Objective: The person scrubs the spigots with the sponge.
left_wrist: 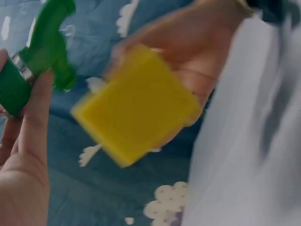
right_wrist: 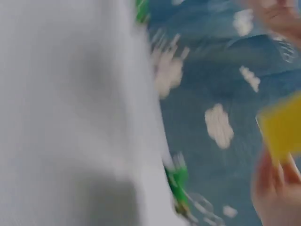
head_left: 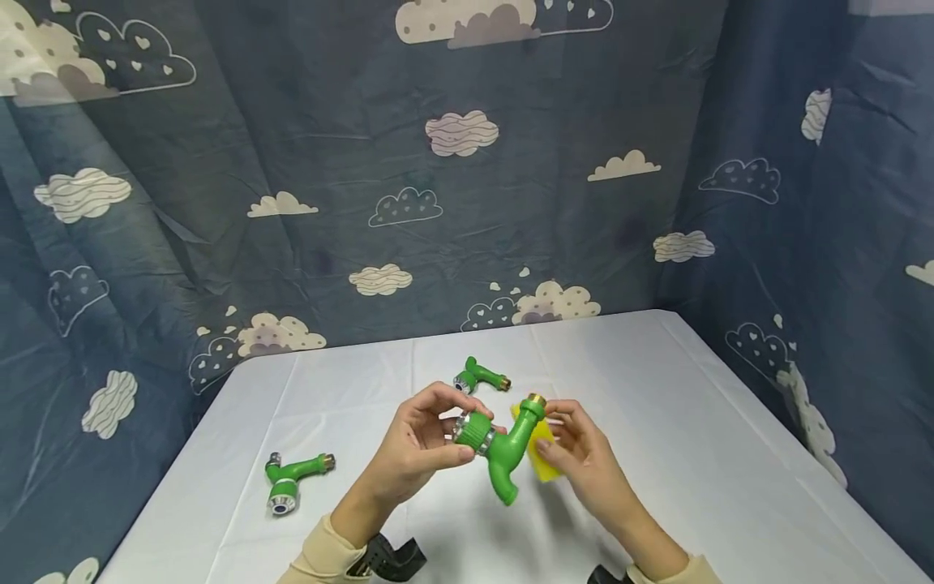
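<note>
My left hand (head_left: 410, 444) grips a green tap (head_left: 508, 451) by its ridged collar. The tap's brass-coloured threaded end tilts up to the right and its curved spout hangs down. My right hand (head_left: 587, 458) pinches a flat yellow sponge (head_left: 541, 461) just behind and right of the tap. In the left wrist view the sponge (left_wrist: 138, 106) shows its broad face, slightly blurred, apart from the green tap (left_wrist: 44, 52). The right wrist view cuts off part of the sponge (right_wrist: 284, 127) at its edge.
Two more green taps lie on the white-covered table (head_left: 657, 405): one tap (head_left: 284, 482) at the left, another tap (head_left: 481, 376) farther back beyond my hands. A dark blue cloud-patterned cloth (head_left: 328, 162) hangs behind and at both sides.
</note>
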A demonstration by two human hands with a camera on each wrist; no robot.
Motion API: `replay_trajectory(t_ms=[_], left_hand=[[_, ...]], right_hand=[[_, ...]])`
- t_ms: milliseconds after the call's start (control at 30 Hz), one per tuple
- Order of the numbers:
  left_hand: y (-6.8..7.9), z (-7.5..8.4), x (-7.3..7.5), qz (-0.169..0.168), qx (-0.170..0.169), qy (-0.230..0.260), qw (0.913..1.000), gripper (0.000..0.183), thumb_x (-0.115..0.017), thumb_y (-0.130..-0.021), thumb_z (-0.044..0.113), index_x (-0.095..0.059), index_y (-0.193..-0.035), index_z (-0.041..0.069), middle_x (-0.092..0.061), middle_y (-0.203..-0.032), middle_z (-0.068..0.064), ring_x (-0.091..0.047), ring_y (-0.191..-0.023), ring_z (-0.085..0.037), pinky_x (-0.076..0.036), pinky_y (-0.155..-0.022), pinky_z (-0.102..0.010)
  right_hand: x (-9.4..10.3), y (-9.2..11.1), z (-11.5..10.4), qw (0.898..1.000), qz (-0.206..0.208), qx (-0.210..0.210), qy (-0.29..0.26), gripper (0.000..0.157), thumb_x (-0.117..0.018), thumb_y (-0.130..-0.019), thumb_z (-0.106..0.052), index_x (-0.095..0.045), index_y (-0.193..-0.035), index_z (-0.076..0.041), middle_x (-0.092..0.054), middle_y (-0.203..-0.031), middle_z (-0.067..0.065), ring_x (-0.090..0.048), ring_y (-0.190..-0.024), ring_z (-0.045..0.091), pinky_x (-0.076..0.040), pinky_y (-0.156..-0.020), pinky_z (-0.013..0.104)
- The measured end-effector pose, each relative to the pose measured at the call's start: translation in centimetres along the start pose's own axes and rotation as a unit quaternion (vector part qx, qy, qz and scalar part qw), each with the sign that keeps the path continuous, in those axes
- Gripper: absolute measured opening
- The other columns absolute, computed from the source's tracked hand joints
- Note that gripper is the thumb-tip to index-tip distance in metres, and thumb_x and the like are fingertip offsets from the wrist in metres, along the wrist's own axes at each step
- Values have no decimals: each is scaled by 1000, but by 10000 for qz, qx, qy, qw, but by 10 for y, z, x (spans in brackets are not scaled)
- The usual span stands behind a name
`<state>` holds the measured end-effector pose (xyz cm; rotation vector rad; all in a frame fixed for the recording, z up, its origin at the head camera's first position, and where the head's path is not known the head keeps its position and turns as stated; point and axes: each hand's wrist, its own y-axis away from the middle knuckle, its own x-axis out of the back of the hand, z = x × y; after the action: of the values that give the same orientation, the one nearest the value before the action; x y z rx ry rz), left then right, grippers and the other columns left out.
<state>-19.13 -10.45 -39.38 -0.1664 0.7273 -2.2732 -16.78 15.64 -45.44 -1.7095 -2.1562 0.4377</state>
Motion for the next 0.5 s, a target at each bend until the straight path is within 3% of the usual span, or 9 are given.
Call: replay_trajectory(t_ms=[33, 100, 167, 233, 400, 433, 500], left_hand=[[0, -4, -2, 57, -26, -219, 9997, 38, -77, -92, -9, -66, -125, 7, -72, -126, -3, -75, -113, -15, -64, -94, -26], [1, -11, -4, 187, -57, -994, 9949, 37, -81, -89, -8, -65, -120, 6, -74, -125, -6, -73, -112, -10, -62, -91, -22], [1, -18, -4, 238, -143, -1846, 9824, 36, -85, -87, -6, -65, -115, 6, -76, -123, -10, -70, -108, -8, -60, -86, -21], [1, -22, -2, 198, -350, -2624, 9641, 36, -89, -85, -1, -67, -112, 9, -78, -120, -12, -70, -102, -9, -59, -80, -24], [-3, -25, 2, 131, -856, -3681, 9257, 36, -92, -84, 5, -70, -110, 15, -81, -115, -7, -73, -96, -13, -64, -77, -30], [-2, -24, 3, 193, -875, -3715, 9241, 35, -92, -84, 4, -70, -109, 14, -81, -114, -7, -74, -96, -12, -65, -77, -30], [0, -22, 5, 433, -795, -3568, 9298, 34, -91, -83, 1, -69, -106, 12, -81, -111, -9, -75, -95, -11, -66, -79, -29]], right_hand=[[1, 1, -1, 9944, -413, -350, -904, 29, -53, -111, -9, -54, -136, -24, -63, -135, -9, -65, -114, 3, -58, -93, 21], [4, 2, -4, 9580, -1080, -1066, -2434, 29, -36, -116, -18, -48, -141, -29, -63, -135, -9, -66, -114, 5, -60, -97, 24], [6, 2, -6, 9184, -1477, -1523, -3341, 32, -27, -118, -25, -44, -143, -33, -62, -136, -8, -66, -116, 7, -59, -100, 26], [9, 2, -7, 8935, -1598, -1743, -3817, 33, -25, -118, -30, -42, -146, -35, -61, -140, -8, -65, -121, 9, -58, -103, 28], [16, 3, -5, 8650, -1429, -1664, -4513, 33, -27, -117, -29, -44, -145, -33, -63, -137, -5, -65, -119, 13, -57, -103, 29], [18, 3, -4, 8586, -1424, -1556, -4673, 34, -26, -116, -29, -45, -145, -32, -64, -136, -3, -66, -119, 14, -57, -104, 29], [21, 5, -2, 8541, -1392, -1289, -4842, 34, -25, -116, -28, -47, -142, -30, -65, -131, -2, -67, -114, 14, -57, -102, 28]])
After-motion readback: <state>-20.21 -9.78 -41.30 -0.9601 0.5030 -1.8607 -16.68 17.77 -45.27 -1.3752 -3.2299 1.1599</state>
